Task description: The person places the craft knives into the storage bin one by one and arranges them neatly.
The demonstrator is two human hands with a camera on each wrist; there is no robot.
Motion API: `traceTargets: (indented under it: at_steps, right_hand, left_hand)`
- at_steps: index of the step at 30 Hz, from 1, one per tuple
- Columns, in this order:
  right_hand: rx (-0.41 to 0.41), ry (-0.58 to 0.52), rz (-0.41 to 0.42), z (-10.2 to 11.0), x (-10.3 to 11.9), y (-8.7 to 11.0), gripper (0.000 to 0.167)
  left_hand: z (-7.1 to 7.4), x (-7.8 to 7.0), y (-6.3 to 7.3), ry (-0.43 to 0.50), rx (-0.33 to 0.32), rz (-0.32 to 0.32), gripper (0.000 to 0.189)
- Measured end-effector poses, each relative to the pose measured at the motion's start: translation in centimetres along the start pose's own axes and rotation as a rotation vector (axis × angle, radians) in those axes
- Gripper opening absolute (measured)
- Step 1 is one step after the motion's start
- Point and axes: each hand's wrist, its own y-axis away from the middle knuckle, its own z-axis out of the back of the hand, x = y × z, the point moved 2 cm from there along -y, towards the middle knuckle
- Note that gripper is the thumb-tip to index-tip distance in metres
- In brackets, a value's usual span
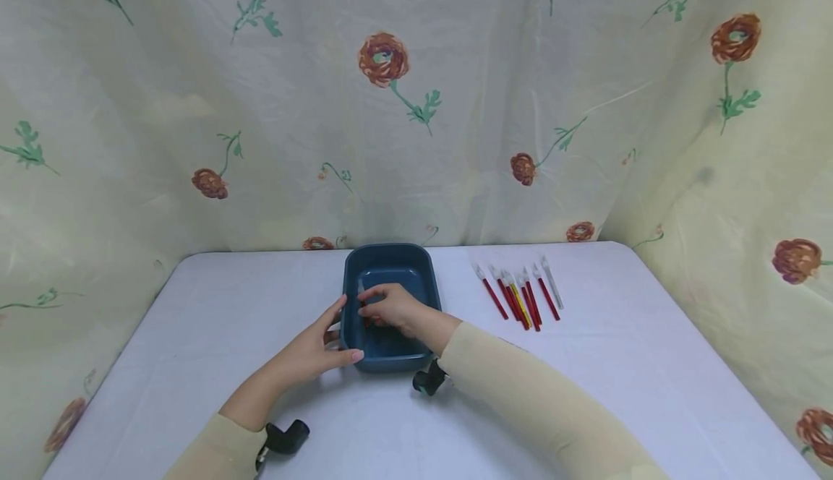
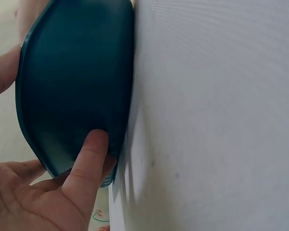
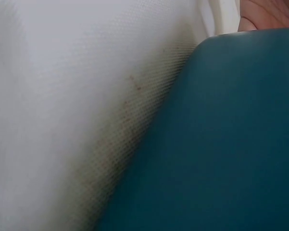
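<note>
A dark blue rectangular tray [image 1: 390, 363] stands on the white-covered table. Inside its left half, my right hand [image 1: 393, 308] pinches a slim red pen [image 1: 361, 289] with a clear, pale end. Fingers cover most of that pen. My left hand [image 1: 319, 353] is spread along the tray's left side, with fingertips at the rim and the thumb by the near left corner. In the left wrist view, one straight finger [image 2: 92, 149] of it lies against the tray's outer wall [image 2: 77, 82]. The right wrist view shows mostly tray wall [image 3: 211, 144]; the pen is hidden there.
Right of the tray lies a loose row of several similar red pens [image 1: 494, 299] with clear ends, a yellow one [image 1: 520, 306] among them and a grey one [image 1: 552, 285] at the right. A flowered curtain [image 1: 455, 176] hangs behind the table [image 1: 260, 299].
</note>
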Motion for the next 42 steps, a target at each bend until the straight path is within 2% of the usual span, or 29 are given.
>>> traceTargets:
  at_steps: [21,32,42]
  right_hand:
    - [-0.035,0.013,-0.005,0.4,0.3,0.9,0.031]
    - [-0.028,0.037,0.068,2.0,1.1,2.0,0.03]
    - [-0.037,0.07,0.164,3.8,2.4,4.3,0.027]
  left_hand:
    - [0.0,-0.2,0.1,0.022,0.001,0.004,0.101]
    - [0.0,-0.2,0.2,0.043,-0.001,0.004,0.102]
    - [0.0,-0.2,0.1,0.046,0.006,0.003,0.103]
